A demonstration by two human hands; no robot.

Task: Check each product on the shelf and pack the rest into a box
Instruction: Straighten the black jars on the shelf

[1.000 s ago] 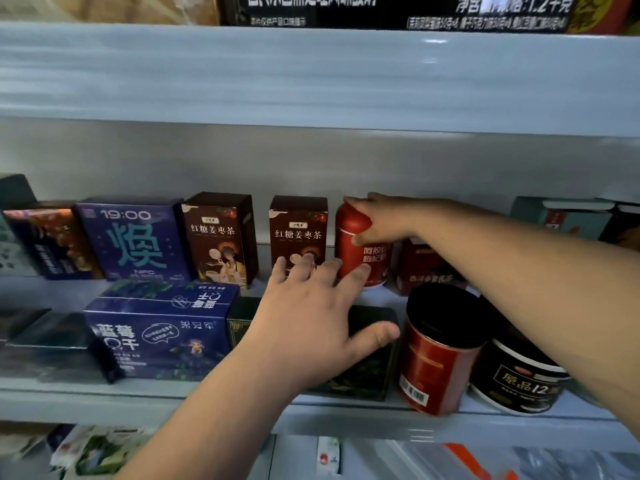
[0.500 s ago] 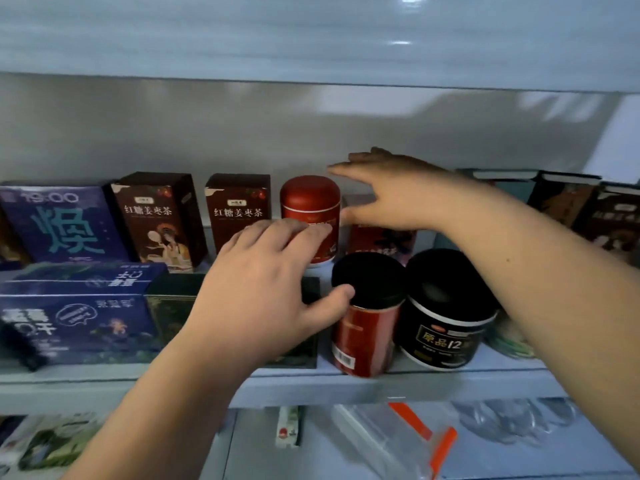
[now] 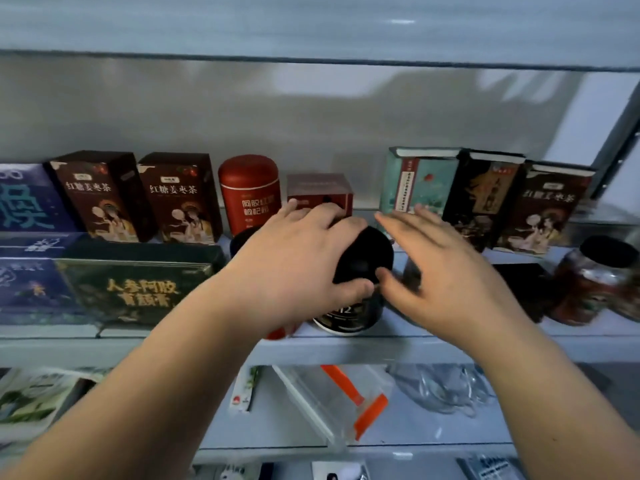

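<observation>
Off the red tin (image 3: 249, 195), the right hand (image 3: 440, 271) spreads empty fingers (image 3: 408, 226) beside the black-lidded jar (image 3: 367, 254) at the shelf (image 3: 415, 341) front, whose lid the left hand (image 3: 298, 265) now clasps, likely the next check.

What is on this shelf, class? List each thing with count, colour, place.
dark brown cardboard tea boxes: three, brown, back row
round red metal tin: one, red, back centre
small red cardboard box: one, red, behind hands
teal cardboard box: one, teal, back right
flat dark green box: one, green, front left
black round jar: one, black, front centre
clear black-lidded jar: one, reddish contents, far right
left hand: one, gripping black jar's lid
right hand: one, fingers straight, beside jar
</observation>
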